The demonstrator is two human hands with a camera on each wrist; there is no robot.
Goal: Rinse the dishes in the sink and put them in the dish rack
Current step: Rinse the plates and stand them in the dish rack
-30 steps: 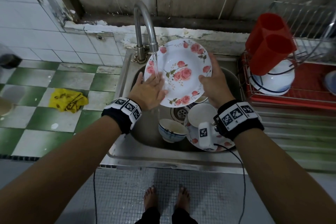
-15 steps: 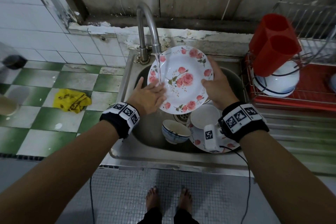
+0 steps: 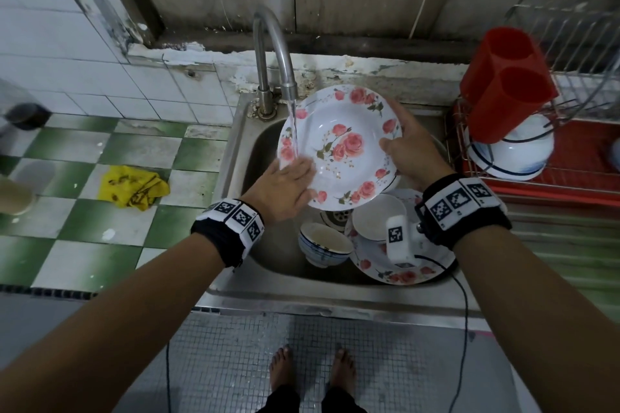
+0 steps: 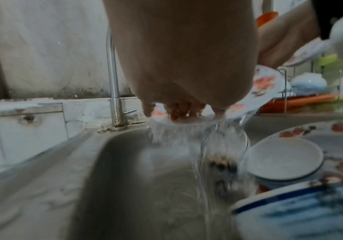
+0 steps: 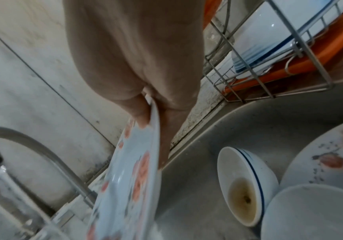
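A rose-patterned plate (image 3: 339, 147) gets its rinse over a steel sink (image 3: 265, 245) — tilted under the running tap (image 3: 273, 54), gripped on one side and wiped on the other.

The sink is set into a bench (image 3: 84, 157) tiled green and white, with a wire dish rack (image 3: 550, 157) on a red tray just to its right, already holding an upturned white bowl (image 3: 510, 154) and a red cutlery holder (image 3: 503, 84). The right hand (image 3: 407, 147) grasps the plate's right rim — thumb on the face, fingers behind. The left hand (image 3: 285, 188) lies flat, fingers straight, pressed on the wet lower-left rim where the stream lands. Below, in the basin, wait a second floral plate (image 3: 396, 265), a white bowl (image 3: 377, 216) on it, and a small blue-patterned bowl (image 3: 323, 243). A crumpled yellow cloth (image 3: 132, 188) lies on the tiles.
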